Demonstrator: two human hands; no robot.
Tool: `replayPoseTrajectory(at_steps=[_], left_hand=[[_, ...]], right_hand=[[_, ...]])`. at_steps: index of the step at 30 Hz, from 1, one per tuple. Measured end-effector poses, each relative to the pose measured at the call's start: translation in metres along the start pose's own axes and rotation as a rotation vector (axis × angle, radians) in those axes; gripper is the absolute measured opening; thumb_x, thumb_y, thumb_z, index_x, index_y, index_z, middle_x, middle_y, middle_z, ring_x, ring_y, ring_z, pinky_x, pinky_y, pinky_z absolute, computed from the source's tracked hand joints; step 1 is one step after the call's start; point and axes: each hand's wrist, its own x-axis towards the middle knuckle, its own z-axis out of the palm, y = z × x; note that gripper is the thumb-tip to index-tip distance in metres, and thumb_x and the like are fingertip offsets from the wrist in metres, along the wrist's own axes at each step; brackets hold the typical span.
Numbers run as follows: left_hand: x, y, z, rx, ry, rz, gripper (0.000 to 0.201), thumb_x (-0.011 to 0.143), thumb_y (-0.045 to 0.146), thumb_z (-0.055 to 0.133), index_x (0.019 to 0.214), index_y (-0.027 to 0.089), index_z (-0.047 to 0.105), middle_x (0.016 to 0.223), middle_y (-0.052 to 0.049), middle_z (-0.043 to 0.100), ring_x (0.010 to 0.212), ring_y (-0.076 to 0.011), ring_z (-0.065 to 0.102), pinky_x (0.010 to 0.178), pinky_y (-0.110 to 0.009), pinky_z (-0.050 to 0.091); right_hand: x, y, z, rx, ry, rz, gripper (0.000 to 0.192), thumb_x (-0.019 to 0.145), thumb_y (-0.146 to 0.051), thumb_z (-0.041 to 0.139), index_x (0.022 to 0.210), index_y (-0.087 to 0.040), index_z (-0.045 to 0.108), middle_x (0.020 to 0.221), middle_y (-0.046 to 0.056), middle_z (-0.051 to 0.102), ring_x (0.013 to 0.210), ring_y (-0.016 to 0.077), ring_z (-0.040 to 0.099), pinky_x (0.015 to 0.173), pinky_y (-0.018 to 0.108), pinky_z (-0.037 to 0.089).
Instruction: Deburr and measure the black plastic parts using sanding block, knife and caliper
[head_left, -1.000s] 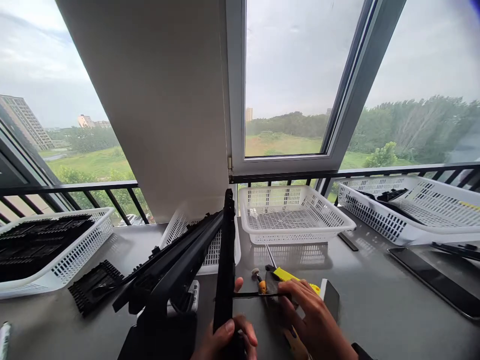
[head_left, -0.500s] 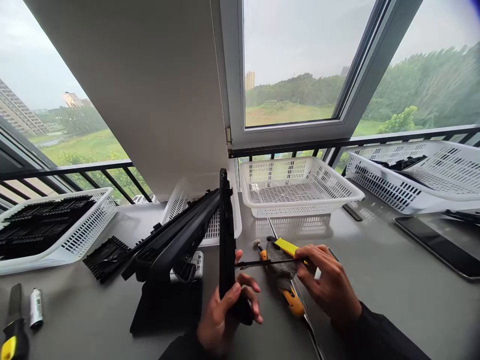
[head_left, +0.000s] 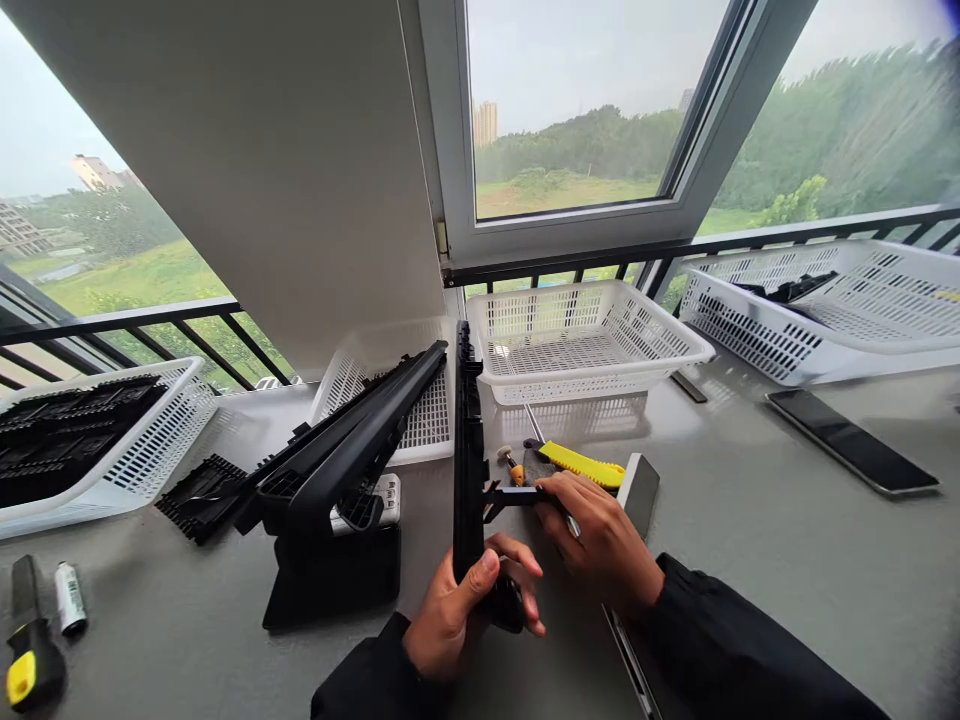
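A: Left hand [head_left: 457, 620] wrapped tight round the foot of a long black strip [head_left: 468, 460], held upright over the bench [head_left: 750, 560]. Right hand [head_left: 600, 535] pinching a thin black rod [head_left: 517, 493], tip right against the strip's side.

B: Midway, by the look. More black pieces propped on the stand [head_left: 330, 570], a heap waiting in the left basket [head_left: 105, 470].

A: Middle basket [head_left: 585, 345] bare, so nothing finished dropped there yet. Yellow knife [head_left: 581, 465] lying just beyond the right hand.

B: Plenty left, probably.
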Motion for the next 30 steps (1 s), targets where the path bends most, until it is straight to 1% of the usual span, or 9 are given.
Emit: replayPoseTrajectory(at_steps=[3,6,9,12,15,19,21,25,30], left_hand=[[-0.002,-0.001,0.003,0.027,-0.022,-0.008,0.051,0.099,0.061,0.064,0.103,0.012,0.079,0.079,-0.007,0.071,0.069,-0.0186,0.068,0.071,-0.037,0.065],[-0.003,0.000,0.008,0.046,-0.030,-0.031,0.053,0.096,0.064,0.067,0.111,0.015,0.076,0.097,-0.010,0.073,0.074,-0.0200,0.069,0.072,-0.039,0.065],[-0.003,0.002,0.012,0.053,-0.042,-0.021,0.059,0.094,0.067,0.067,0.127,0.019,0.070,0.107,-0.011,0.071,0.077,-0.0206,0.069,0.069,-0.038,0.064],[-0.003,0.002,0.012,0.082,-0.061,-0.038,0.062,0.094,0.068,0.066,0.131,0.019,0.067,0.107,-0.011,0.070,0.079,-0.0211,0.069,0.068,-0.037,0.064],[-0.003,0.002,0.012,0.119,-0.073,-0.045,0.059,0.094,0.067,0.067,0.124,0.017,0.068,0.106,-0.012,0.069,0.079,-0.0209,0.069,0.066,-0.036,0.064],[-0.004,0.000,0.014,0.160,-0.033,-0.025,0.052,0.095,0.064,0.069,0.113,0.015,0.072,0.102,-0.011,0.070,0.076,-0.0188,0.069,0.061,-0.030,0.062],[-0.005,0.000,0.016,0.176,-0.023,-0.034,0.051,0.094,0.064,0.070,0.110,0.015,0.073,0.102,-0.011,0.070,0.076,-0.0191,0.069,0.060,-0.030,0.062],[-0.006,0.003,0.018,0.205,-0.041,-0.041,0.052,0.096,0.064,0.067,0.105,0.014,0.075,0.086,-0.007,0.069,0.070,-0.0179,0.066,0.062,-0.030,0.061],[-0.006,0.007,0.019,0.213,-0.029,-0.065,0.057,0.093,0.068,0.068,0.099,0.012,0.078,0.082,-0.008,0.068,0.070,-0.0182,0.066,0.062,-0.029,0.060]], right_hand=[[0.000,-0.004,0.000,-0.028,0.030,-0.009,0.008,0.105,-0.026,0.056,0.110,-0.022,0.061,0.090,0.006,0.074,0.080,0.0255,0.071,0.074,0.037,0.055],[0.001,-0.007,-0.004,-0.064,0.108,0.020,0.018,0.102,-0.031,0.064,0.118,-0.022,0.062,0.082,0.002,0.073,0.069,0.0225,0.072,0.070,0.036,0.056],[0.000,-0.012,-0.007,-0.061,0.189,0.059,0.026,0.098,-0.023,0.064,0.123,-0.022,0.060,0.074,-0.003,0.069,0.058,0.0178,0.069,0.063,0.031,0.054],[0.000,-0.014,-0.008,-0.044,0.215,0.012,0.021,0.093,-0.017,0.061,0.113,-0.024,0.058,0.071,-0.005,0.068,0.056,0.0163,0.068,0.060,0.029,0.053],[0.001,-0.012,-0.009,-0.040,0.187,-0.053,0.019,0.093,-0.014,0.061,0.108,-0.025,0.059,0.077,-0.002,0.073,0.063,0.0187,0.072,0.063,0.031,0.055],[0.005,-0.009,-0.013,0.004,0.163,-0.074,0.023,0.094,-0.011,0.062,0.112,-0.025,0.063,0.093,0.003,0.077,0.080,0.0221,0.075,0.074,0.036,0.060],[0.006,-0.009,-0.014,0.062,0.164,-0.072,0.026,0.095,-0.009,0.061,0.115,-0.026,0.064,0.100,0.004,0.076,0.087,0.0220,0.075,0.078,0.037,0.062],[0.006,-0.013,-0.012,0.120,0.180,-0.070,0.031,0.094,-0.006,0.060,0.116,-0.026,0.063,0.111,0.007,0.070,0.097,0.0225,0.073,0.083,0.038,0.064],[0.006,-0.014,-0.009,0.139,0.152,-0.073,0.031,0.096,-0.003,0.060,0.117,-0.026,0.064,0.117,0.008,0.067,0.106,0.0229,0.072,0.090,0.039,0.063]])
